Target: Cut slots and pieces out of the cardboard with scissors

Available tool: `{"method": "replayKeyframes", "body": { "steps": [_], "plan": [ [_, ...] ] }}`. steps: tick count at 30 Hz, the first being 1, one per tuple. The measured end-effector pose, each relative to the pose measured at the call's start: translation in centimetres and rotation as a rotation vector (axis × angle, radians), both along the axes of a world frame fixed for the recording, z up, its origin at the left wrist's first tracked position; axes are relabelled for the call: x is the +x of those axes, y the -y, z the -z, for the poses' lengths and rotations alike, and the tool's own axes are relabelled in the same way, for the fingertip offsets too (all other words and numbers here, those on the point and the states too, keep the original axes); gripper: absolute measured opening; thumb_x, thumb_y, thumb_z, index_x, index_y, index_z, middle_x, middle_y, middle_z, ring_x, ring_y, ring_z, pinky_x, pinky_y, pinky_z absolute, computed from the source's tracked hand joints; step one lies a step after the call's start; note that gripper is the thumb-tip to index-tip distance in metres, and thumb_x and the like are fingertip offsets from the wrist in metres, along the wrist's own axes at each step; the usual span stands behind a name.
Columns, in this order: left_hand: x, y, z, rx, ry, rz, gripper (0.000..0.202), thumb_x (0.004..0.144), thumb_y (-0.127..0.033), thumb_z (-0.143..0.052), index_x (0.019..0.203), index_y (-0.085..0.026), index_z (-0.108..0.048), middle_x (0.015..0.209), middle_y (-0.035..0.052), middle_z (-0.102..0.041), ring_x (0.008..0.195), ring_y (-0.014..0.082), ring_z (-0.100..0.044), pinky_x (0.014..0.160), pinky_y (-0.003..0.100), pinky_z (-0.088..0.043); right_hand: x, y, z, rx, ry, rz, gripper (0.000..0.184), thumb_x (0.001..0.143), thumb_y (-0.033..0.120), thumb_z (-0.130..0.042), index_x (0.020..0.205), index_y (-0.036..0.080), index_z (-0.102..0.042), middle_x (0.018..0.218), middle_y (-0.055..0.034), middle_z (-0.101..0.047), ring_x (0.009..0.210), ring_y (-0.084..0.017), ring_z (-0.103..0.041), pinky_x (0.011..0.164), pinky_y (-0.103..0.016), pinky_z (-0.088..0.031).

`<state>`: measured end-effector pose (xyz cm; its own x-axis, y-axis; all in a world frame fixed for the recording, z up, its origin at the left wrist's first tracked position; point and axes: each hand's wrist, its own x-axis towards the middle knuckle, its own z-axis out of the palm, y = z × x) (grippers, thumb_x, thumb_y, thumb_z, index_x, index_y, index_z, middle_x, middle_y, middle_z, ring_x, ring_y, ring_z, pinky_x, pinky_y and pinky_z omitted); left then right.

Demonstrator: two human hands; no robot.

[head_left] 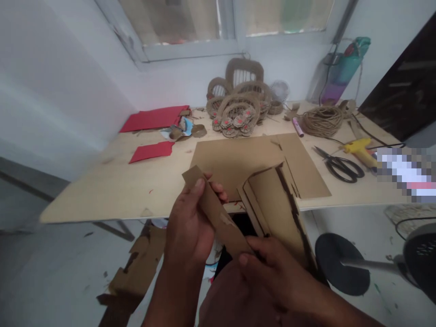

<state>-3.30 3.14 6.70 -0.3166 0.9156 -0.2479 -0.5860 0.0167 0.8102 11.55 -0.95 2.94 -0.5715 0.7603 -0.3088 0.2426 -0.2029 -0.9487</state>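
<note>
Between my hands is a narrow cardboard strip [218, 218], slanting from upper left to lower right, with a torn patch on its surface. My left hand [190, 218] grips its upper end, thumb on top and fingers behind. The lower end is pinched between the thumb and fingers of my right hand [269, 263]. Just right of the strip, a folded cardboard piece [275, 200] with dark ragged edges leans at the table's front edge, its lower part hidden by my right hand and forearm. Beyond it a flat cardboard sheet [231, 156] lies on the table.
On the wooden table [102, 186] are red sheets [153, 119], woven-looking twine ornaments [238, 104], a twine coil [322, 120], black-handled scissors [340, 165] and a yellow glue gun [361, 150]. Cardboard scraps [136, 268] lie on the floor at left; a round black base [342, 263] stands at right.
</note>
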Motion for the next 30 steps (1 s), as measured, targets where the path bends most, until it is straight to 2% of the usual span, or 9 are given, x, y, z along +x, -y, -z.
{"method": "replayKeyframes", "body": {
  "steps": [4,8,11,13,15,19,23,27,30],
  "plan": [
    [0.6,1.6,1.6,-0.033,-0.185,0.084,0.029,0.069,-0.028,-0.070,0.094,-0.019,-0.059,0.069,0.0001,-0.064,0.063,0.0142,-0.057,0.061,0.026,-0.046,0.0,0.7,-0.1,0.092,0.051,0.018,0.022,0.088,0.028,-0.046,0.069,0.018,-0.049,0.062,0.0051,-0.040,0.057,-0.010,-0.037,0.050,-0.021,-0.030],
    [0.0,3.5,3.1,-0.098,-0.367,0.140,0.024,0.066,-0.024,-0.073,0.087,-0.018,-0.064,0.067,-0.0019,-0.063,0.062,0.0120,-0.056,0.061,0.023,-0.045,-0.1,1.0,0.4,0.094,0.010,0.076,0.022,0.090,0.030,-0.045,0.073,0.018,-0.052,0.063,0.0048,-0.042,0.058,-0.010,-0.039,0.051,-0.021,-0.031],
    [-1.4,4.6,3.5,-0.122,-0.462,0.273,0.019,0.067,-0.022,-0.072,0.084,-0.019,-0.065,0.069,-0.0011,-0.066,0.064,0.0131,-0.059,0.062,0.024,-0.046,-0.1,0.9,0.7,0.099,-0.081,0.190,0.025,0.092,0.032,-0.044,0.075,0.017,-0.055,0.065,0.0039,-0.048,0.059,-0.010,-0.044,0.054,-0.021,-0.034],
    [-2.3,5.3,3.6,-0.153,-0.549,0.351,0.014,0.069,-0.022,-0.070,0.082,-0.019,-0.066,0.075,0.0011,-0.068,0.071,0.0152,-0.062,0.066,0.025,-0.047,0.0,0.8,0.7,0.102,-0.075,0.191,0.028,0.092,0.032,-0.044,0.072,0.017,-0.056,0.065,0.0031,-0.050,0.059,-0.011,-0.047,0.053,-0.022,-0.035],
    [-2.9,6.0,3.6,-0.160,-0.662,0.300,0.013,0.072,-0.024,-0.067,0.084,-0.020,-0.066,0.082,0.0023,-0.070,0.078,0.0171,-0.063,0.070,0.027,-0.047,0.0,0.7,0.7,0.123,-0.052,0.167,0.028,0.092,0.032,-0.045,0.071,0.017,-0.057,0.066,0.0023,-0.053,0.061,-0.012,-0.050,0.054,-0.022,-0.036],
    [-2.8,6.5,3.2,0.049,-1.133,-0.012,0.018,0.077,-0.025,-0.064,0.095,-0.025,-0.062,0.080,-0.0014,-0.065,0.074,0.0156,-0.061,0.072,0.029,-0.046,-0.2,0.6,0.7,0.170,-0.034,0.123,0.022,0.091,0.028,-0.046,0.073,0.017,-0.055,0.066,0.0031,-0.054,0.060,-0.011,-0.050,0.053,-0.022,-0.034],
    [-2.0,5.4,2.4,0.372,-1.559,0.090,0.012,0.080,-0.018,-0.060,0.091,-0.022,-0.061,0.085,0.0017,-0.062,0.078,0.0158,-0.059,0.072,0.028,-0.045,-0.3,0.7,0.7,0.242,0.028,0.114,0.019,0.090,0.026,-0.047,0.074,0.018,-0.053,0.062,0.0056,-0.047,0.056,-0.010,-0.043,0.051,-0.021,-0.031],
    [-1.7,4.6,1.8,0.408,-1.545,0.175,0.009,0.082,-0.017,-0.055,0.076,-0.022,-0.057,0.074,0.0014,-0.059,0.071,0.0171,-0.057,0.065,0.027,-0.042,0.0,0.8,0.4,0.295,0.085,0.125,0.024,0.089,0.026,-0.048,0.066,0.019,-0.044,0.059,0.0071,-0.041,0.055,-0.009,-0.038,0.050,-0.022,-0.027],
    [-2.1,5.3,1.8,0.362,-1.431,0.234,0.009,0.080,-0.022,-0.058,0.071,-0.025,-0.059,0.069,0.0011,-0.061,0.065,0.0182,-0.056,0.060,0.027,-0.041,0.1,0.6,0.3,0.258,0.060,0.115,0.022,0.091,0.025,-0.046,0.071,0.018,-0.049,0.062,0.0056,-0.048,0.057,-0.010,-0.044,0.051,-0.022,-0.030]
  ]
}}
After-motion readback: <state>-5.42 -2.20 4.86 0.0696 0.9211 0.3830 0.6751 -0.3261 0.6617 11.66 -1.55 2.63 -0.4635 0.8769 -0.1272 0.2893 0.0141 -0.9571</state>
